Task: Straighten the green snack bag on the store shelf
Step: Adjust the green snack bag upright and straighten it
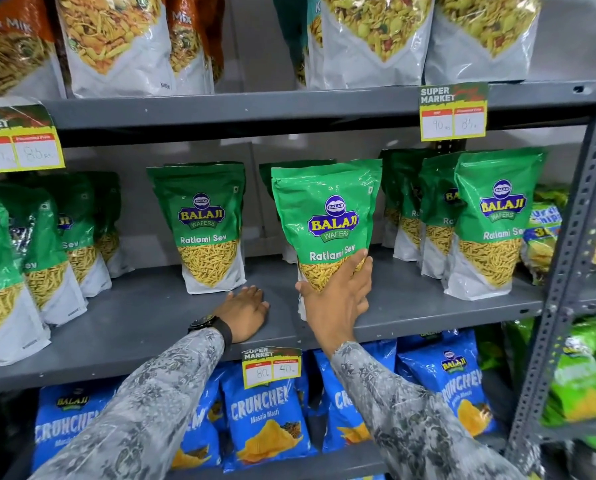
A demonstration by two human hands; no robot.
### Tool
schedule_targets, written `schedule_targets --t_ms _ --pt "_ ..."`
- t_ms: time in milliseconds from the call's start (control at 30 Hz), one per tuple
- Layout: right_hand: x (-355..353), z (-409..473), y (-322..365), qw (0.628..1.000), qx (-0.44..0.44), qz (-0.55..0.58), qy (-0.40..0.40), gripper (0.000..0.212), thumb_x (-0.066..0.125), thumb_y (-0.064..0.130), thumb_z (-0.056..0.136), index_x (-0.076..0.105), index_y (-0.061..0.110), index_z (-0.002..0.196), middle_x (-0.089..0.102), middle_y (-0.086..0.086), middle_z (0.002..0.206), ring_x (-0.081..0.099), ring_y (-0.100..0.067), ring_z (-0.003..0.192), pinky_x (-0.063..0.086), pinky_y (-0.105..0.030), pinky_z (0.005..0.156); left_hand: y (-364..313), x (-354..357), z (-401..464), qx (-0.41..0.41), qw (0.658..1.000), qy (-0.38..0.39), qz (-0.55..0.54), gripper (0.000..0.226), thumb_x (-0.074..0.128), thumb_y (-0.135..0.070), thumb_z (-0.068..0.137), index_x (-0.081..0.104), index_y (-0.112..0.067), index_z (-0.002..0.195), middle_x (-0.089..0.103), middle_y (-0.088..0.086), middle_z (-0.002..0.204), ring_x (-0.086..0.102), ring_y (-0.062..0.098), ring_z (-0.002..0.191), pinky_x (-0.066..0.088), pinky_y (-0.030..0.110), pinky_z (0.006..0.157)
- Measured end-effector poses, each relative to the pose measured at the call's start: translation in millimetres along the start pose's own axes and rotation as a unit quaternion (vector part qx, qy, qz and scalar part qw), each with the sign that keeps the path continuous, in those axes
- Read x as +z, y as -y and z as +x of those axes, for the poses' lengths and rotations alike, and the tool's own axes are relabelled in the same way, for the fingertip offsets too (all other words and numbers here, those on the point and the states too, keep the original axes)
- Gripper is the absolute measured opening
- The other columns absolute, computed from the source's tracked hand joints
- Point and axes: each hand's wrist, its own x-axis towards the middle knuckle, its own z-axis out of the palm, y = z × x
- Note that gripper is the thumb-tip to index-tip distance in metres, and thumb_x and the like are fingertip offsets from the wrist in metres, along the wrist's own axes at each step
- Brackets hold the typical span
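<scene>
We see green snack bag (326,223) upright mid-shelf, right of twin bag (208,226). Right hand (338,292) clasps its lower front; left hand (244,311) flat on shelf (133,327). Pouch likely light, crinkly, slippery; we'd grip low sides.

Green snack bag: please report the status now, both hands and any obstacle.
Right hand grips green snack bag low down, bag upright. Left hand flat on shelf, empty. Neighbour bag stands apart, nothing blocking.

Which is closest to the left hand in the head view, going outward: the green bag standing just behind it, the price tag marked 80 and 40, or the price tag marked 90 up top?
From the left hand:
1. Green bag, just behind it.
2. 80/40 price tag, on the shelf edge below.
3. 90 price tag, upper right.
</scene>
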Motion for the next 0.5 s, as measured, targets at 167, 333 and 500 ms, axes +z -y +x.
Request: schedule_targets --t_ms 167,333,500 --pt "-2 -2 0 1.0 0.001 0.004 0.002 0.136 0.087 0.048 0.076 -0.013 0.013 0.162 0.002 -0.018 0.171 0.01 -0.037 0.156 0.027 -0.066 0.116 2 1 1 0.002 1.0 -0.002 0.003 0.055 0.023 -0.036 0.106 0.035 -0.007 0.15 0.029 0.013 0.164 0.019 0.028 0.155 0.013 0.047 0.126" --pt "-5 -4 1 1.0 0.001 0.017 0.005 0.14 0.086 0.055 0.073 -0.015 0.015 0.161 -0.002 -0.018 0.171 0.007 -0.036 0.158 0.023 -0.064 0.12 3 1 1 -0.003 1.0 -0.007 -0.005 0.056 0.024 -0.037 0.105 0.036 -0.007 0.151 0.029 0.014 0.164 0.021 0.028 0.155 0.015 0.046 0.126" --pt "-10 -9 14 0.999 -0.032 0.03 -0.003 0.141 0.076 0.072 0.073 -0.02 0.018 0.161 -0.016 -0.014 0.172 -0.008 -0.033 0.16 0.006 -0.066 0.124 8 -14 -15 -0.008 0.997 -0.06 -0.04 0.057 0.028 -0.041 0.105 0.036 -0.009 0.152 0.029 0.012 0.164 0.031 0.027 0.151 0.025 0.039 0.124"
